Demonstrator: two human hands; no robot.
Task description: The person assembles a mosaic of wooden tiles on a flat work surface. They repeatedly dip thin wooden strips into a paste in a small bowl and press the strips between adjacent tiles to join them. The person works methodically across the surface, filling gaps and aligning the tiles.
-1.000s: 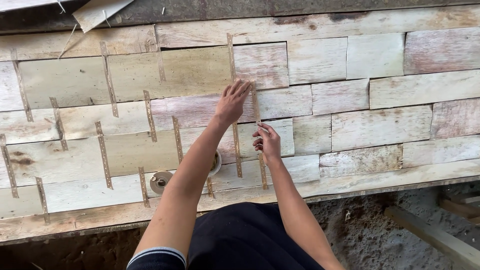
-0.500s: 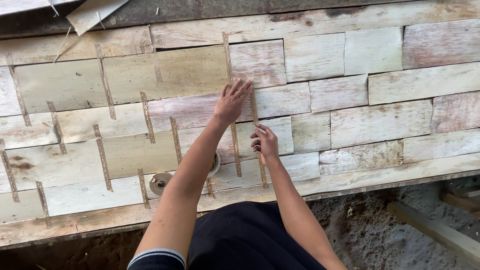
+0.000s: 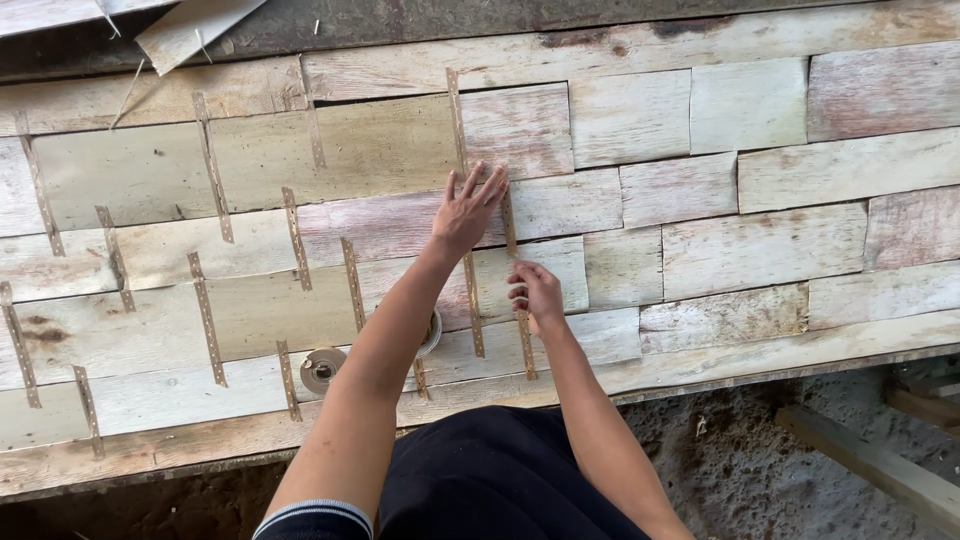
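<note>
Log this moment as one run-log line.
left hand: flat on sheets | right hand: fingers on brown strip | sheets: pale, laid in rows | tape roll: near left arm

My left arm [image 3: 375,370] is covering part of a tape roll [image 3: 432,333], so I'm seeing only its rim. My right hand [image 3: 535,295] is hiding a stretch of the brown strip [image 3: 522,330]; whether the fingers are pinching it, I'm unable to tell. The wooden panel surface [image 3: 700,230] is running off both side edges.
</note>
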